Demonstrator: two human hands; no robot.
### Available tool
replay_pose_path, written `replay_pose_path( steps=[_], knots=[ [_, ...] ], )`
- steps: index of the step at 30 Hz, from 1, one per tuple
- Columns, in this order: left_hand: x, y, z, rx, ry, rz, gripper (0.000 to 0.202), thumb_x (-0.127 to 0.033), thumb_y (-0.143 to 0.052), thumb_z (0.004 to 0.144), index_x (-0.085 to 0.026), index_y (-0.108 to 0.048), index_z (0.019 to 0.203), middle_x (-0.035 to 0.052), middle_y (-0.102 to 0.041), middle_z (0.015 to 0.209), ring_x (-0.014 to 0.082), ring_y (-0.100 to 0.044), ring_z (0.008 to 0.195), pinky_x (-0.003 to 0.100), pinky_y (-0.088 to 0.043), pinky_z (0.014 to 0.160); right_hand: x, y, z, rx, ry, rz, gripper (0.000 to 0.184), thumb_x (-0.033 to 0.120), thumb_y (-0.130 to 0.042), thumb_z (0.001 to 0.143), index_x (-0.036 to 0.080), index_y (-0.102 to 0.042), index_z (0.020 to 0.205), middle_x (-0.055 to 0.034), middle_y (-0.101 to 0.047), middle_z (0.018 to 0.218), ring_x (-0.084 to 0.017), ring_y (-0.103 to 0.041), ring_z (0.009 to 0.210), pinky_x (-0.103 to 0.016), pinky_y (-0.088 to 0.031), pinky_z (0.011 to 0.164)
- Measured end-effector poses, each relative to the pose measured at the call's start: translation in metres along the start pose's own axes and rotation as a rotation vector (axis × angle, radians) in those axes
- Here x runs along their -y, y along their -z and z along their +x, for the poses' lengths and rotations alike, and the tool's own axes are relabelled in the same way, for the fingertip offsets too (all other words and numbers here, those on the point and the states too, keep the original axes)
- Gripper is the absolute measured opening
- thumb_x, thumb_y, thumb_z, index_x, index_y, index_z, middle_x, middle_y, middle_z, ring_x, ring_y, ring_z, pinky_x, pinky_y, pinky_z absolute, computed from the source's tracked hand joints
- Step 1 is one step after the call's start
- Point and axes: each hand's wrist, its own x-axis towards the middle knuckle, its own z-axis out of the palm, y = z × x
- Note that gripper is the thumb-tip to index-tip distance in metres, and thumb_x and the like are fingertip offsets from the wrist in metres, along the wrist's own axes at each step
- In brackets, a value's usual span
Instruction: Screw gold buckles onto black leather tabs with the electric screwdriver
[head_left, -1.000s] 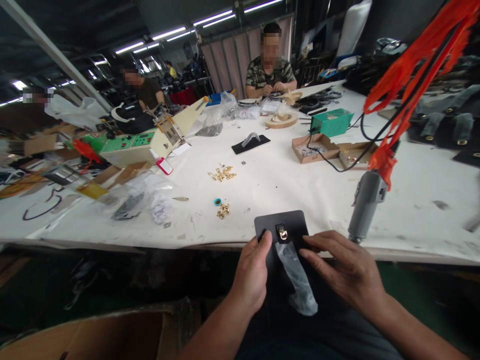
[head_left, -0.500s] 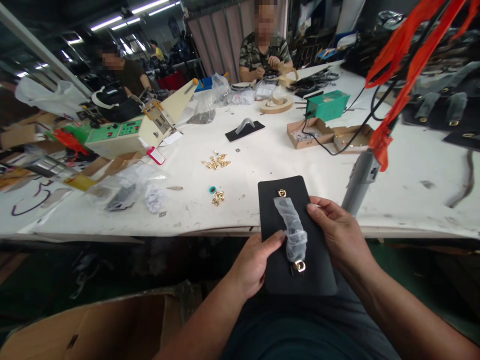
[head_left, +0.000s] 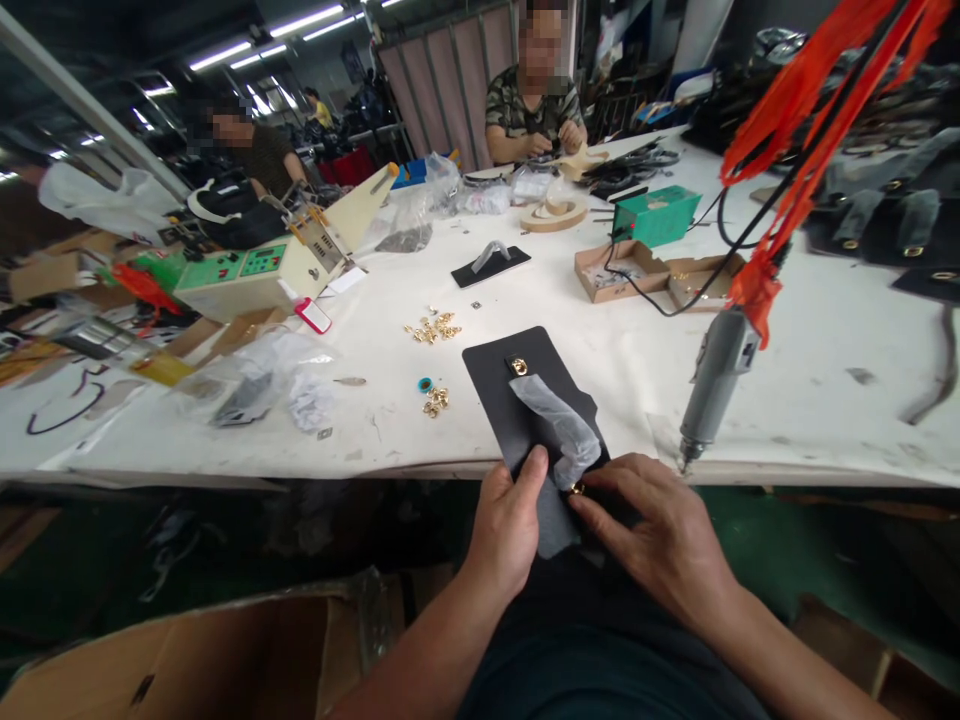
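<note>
A flat black panel (head_left: 499, 385) tilts over the front edge of the table, a handle wrapped in clear plastic (head_left: 559, 420) fixed along it. My left hand (head_left: 510, 520) grips the panel's left edge, thumb on top. With thumb and forefinger, my right hand (head_left: 637, 510) pinches the gold ring (head_left: 576, 490) at the handle's near end. Another gold fitting (head_left: 518, 367) shows at the far end. Beyond the panel lie small gold hardware pieces (head_left: 435, 328) in a heap, and more gold pieces (head_left: 435, 403) beside a teal ring (head_left: 425, 384).
An electric screwdriver (head_left: 712, 385) hangs at the right on an orange-wrapped cord. Further back are a second black panel (head_left: 491, 266), cardboard trays (head_left: 622, 270), a green box (head_left: 657, 215) and a tape roll (head_left: 553, 213). A co-worker (head_left: 536, 105) sits across. An open carton (head_left: 187, 650) stands lower left.
The panel has turned anticlockwise, its far end swinging left. My right hand has left the panel's right edge and taken hold of the near gold ring. The screwdriver has swung slightly.
</note>
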Motion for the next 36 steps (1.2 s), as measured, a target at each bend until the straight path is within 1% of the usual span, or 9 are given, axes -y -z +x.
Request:
replay_pose_path(
  steps=[3, 6, 10, 15, 18, 23, 27, 32, 36],
  knots=[
    [0.003, 0.001, 0.000, -0.034, 0.007, -0.020, 0.042, -0.053, -0.078, 0.091, -0.017, -0.080, 0.112, 0.0083, -0.082, 0.104, 0.0267, -0.074, 0.102, 0.033, -0.053, 0.094, 0.003, -0.004, 0.002, -0.016, -0.036, 0.087, 0.007, 0.029, -0.077, 0.097, 0.026, -0.071, 0.098, -0.0023, -0.072, 0.091, -0.021, -0.066, 0.084, -0.036, -0.052, 0.075],
    [0.005, 0.001, 0.001, -0.059, 0.024, -0.046, 0.043, -0.054, -0.080, 0.089, -0.016, -0.080, 0.111, 0.0082, -0.082, 0.101, 0.0256, -0.073, 0.095, 0.032, -0.053, 0.088, 0.007, -0.006, 0.002, -0.022, -0.021, 0.141, 0.008, 0.023, -0.076, 0.097, 0.026, -0.070, 0.094, -0.0013, -0.071, 0.088, -0.020, -0.067, 0.081, -0.035, -0.052, 0.072],
    [0.003, 0.000, 0.000, -0.054, 0.015, -0.069, 0.043, -0.053, -0.079, 0.090, -0.015, -0.079, 0.110, 0.0082, -0.081, 0.097, 0.0238, -0.072, 0.087, 0.031, -0.053, 0.079, 0.009, -0.009, 0.001, -0.055, 0.068, 0.108, 0.009, 0.018, -0.074, 0.098, 0.027, -0.073, 0.102, -0.0022, -0.074, 0.092, -0.021, -0.069, 0.084, -0.037, -0.052, 0.077],
    [0.000, -0.002, -0.001, -0.056, -0.009, -0.023, 0.040, -0.054, -0.080, 0.089, -0.015, -0.079, 0.099, 0.0069, -0.078, 0.092, 0.0227, -0.069, 0.091, 0.031, -0.051, 0.084, 0.005, -0.009, -0.002, -0.108, 0.107, 0.031, 0.011, 0.019, -0.076, 0.097, 0.024, -0.075, 0.106, -0.0042, -0.074, 0.094, -0.021, -0.068, 0.084, -0.038, -0.051, 0.076],
    [0.002, -0.001, -0.001, -0.064, -0.030, 0.033, 0.039, -0.054, -0.078, 0.091, -0.015, -0.077, 0.094, 0.0059, -0.076, 0.089, 0.0217, -0.066, 0.089, 0.031, -0.049, 0.083, 0.002, -0.008, -0.003, -0.083, 0.153, 0.035, 0.014, 0.015, -0.075, 0.097, 0.023, -0.076, 0.109, -0.0047, -0.074, 0.094, -0.020, -0.067, 0.084, -0.037, -0.050, 0.075],
    [0.006, 0.004, 0.000, -0.063, -0.041, 0.124, 0.041, -0.056, -0.076, 0.091, -0.015, -0.073, 0.086, 0.0026, -0.066, 0.075, 0.0202, -0.060, 0.078, 0.030, -0.047, 0.074, -0.004, -0.007, -0.003, -0.003, 0.190, 0.053, 0.019, 0.013, -0.072, 0.099, 0.022, -0.075, 0.115, -0.0053, -0.073, 0.099, -0.020, -0.067, 0.088, -0.037, -0.051, 0.079],
    [0.004, 0.007, 0.000, -0.044, -0.098, 0.200, 0.040, -0.054, -0.072, 0.095, -0.017, -0.071, 0.081, 0.0002, -0.060, 0.070, 0.0188, -0.056, 0.076, 0.029, -0.046, 0.075, -0.005, -0.006, -0.001, 0.038, 0.205, 0.037, 0.016, 0.013, -0.070, 0.100, 0.020, -0.074, 0.114, -0.0060, -0.072, 0.101, -0.020, -0.066, 0.090, -0.036, -0.052, 0.079],
    [0.005, 0.006, 0.000, -0.077, -0.115, 0.264, 0.040, -0.053, -0.070, 0.097, -0.017, -0.070, 0.079, 0.0010, -0.063, 0.073, 0.0189, -0.056, 0.077, 0.029, -0.046, 0.077, -0.004, -0.008, -0.001, 0.030, 0.228, -0.010, 0.014, 0.013, -0.069, 0.100, 0.017, -0.073, 0.114, -0.0075, -0.071, 0.101, -0.021, -0.065, 0.090, -0.036, -0.052, 0.080],
    [0.007, 0.006, 0.000, -0.062, -0.124, 0.267, 0.039, -0.051, -0.070, 0.097, -0.017, -0.069, 0.076, 0.0005, -0.063, 0.072, 0.0202, -0.060, 0.081, 0.029, -0.047, 0.081, -0.006, -0.007, -0.002, 0.060, 0.269, -0.020, 0.018, 0.009, -0.068, 0.100, 0.016, -0.072, 0.115, -0.0081, -0.072, 0.103, -0.021, -0.065, 0.090, -0.037, -0.051, 0.081]
  ],
)
